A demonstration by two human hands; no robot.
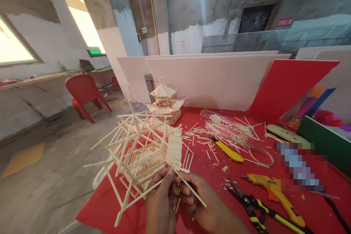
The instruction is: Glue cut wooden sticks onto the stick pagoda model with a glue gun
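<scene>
A pavilion-like model frame of thin wooden sticks point(137, 128) stands at the table's left side, its roof bars open and one side covered with a row of short sticks point(174, 150). My left hand point(161, 197) is closed, thumb and fingers pinching the model's near corner. Beside it, my right hand point(196, 193) is closed with curled fingers at the same corner. A loose-ended wooden stick point(193, 190) slants from this corner across my right hand's fingers; the exact grip is partly hidden. Behind stands a smaller pagoda model point(163, 102) with tiered stick roofs.
On the red tabletop point(203, 223) lie pliers point(249, 201), a yellow glue gun point(274, 190), a yellow utility knife point(227, 150) and a plastic bag of sticks point(227, 128). Scattered stick pieces surround them. White boards point(214, 84) stand behind; a red chair point(85, 93) is at left.
</scene>
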